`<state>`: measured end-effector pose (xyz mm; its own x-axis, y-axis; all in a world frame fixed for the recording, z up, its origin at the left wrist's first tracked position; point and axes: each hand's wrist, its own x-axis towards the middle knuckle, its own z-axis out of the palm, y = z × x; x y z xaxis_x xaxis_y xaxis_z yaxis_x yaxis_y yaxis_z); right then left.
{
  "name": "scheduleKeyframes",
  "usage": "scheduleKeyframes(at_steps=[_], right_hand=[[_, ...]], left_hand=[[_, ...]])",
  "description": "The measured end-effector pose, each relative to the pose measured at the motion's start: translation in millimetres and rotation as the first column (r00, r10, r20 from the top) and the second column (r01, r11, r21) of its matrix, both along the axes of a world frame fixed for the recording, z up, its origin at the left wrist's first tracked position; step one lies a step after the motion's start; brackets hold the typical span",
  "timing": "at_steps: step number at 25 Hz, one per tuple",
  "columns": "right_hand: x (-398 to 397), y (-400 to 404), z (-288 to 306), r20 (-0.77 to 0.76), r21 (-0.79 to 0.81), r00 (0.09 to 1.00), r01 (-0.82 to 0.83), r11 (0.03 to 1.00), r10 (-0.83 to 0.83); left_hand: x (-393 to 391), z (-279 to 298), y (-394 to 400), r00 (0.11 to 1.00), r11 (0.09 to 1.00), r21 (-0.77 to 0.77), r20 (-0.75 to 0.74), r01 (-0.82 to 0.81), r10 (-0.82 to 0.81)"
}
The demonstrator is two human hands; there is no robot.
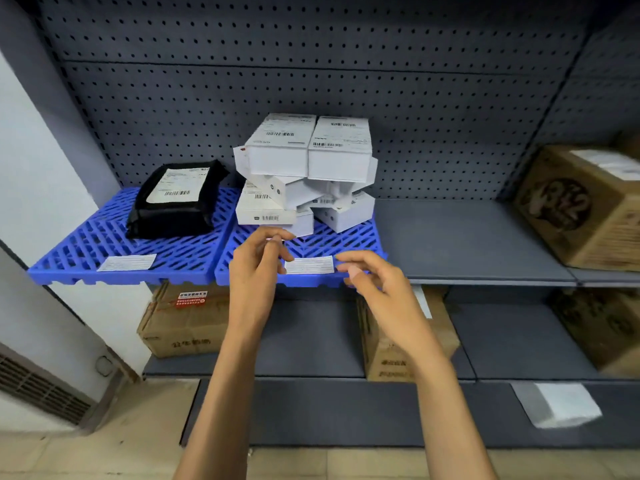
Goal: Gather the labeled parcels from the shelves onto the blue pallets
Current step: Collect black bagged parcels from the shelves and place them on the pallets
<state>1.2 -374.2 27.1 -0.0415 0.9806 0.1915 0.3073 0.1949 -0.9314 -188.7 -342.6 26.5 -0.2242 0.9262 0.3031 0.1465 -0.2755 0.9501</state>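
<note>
Both hands up in front of the right blue pallet (363,237), neither holding anything. My left hand (258,268) hangs just over the pallet's front half, fingers loosely curled, grip slack and empty. My right hand (372,282) is at the pallet's front edge, near the white slip (309,265) stuck there, fingers relaxed and apart, also empty.

Parcels already gathered: a pile of white boxes (304,174) on the right pallet, stacked unevenly. Two labelled ones sit side by side on top, the lower ones skewed at odd angles. On the left blue pallet (104,244) lies a black soft bag (176,202) with a white shipping label, flat, near the back.

Handling guess: the white boxes look like small stiff card cartons, probably light, smooth-faced and a bit slippery. The pile looks ready to topple if nudged, so I would add to it or square it from the sides, palms flat on opposite faces, not poke from the front. The black bag looks soft and floppy; best taken by both long edges or scooped from under.

Still on the shelves: a brown carton (585,206) at right with a white label on top, heavier-looking and rigid, wanting two hands low at the corners. More brown cartons on the lower shelf (311,334), labels not readable. A white packet (561,403) lies on the bottom shelf at right, blurred; whether it is soft or stiff I cannot tell.
</note>
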Motion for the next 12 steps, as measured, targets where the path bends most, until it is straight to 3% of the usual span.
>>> scheduleKeyframes(at_steps=[12], right_hand=[[166.6, -109.2, -0.2, 0.025, -0.001, 0.963, 0.268, 0.963, -0.268]], left_hand=[[177.7, -4.9, -56.7, 0.955, 0.955, -0.018, -0.029, 0.296, -0.296]])
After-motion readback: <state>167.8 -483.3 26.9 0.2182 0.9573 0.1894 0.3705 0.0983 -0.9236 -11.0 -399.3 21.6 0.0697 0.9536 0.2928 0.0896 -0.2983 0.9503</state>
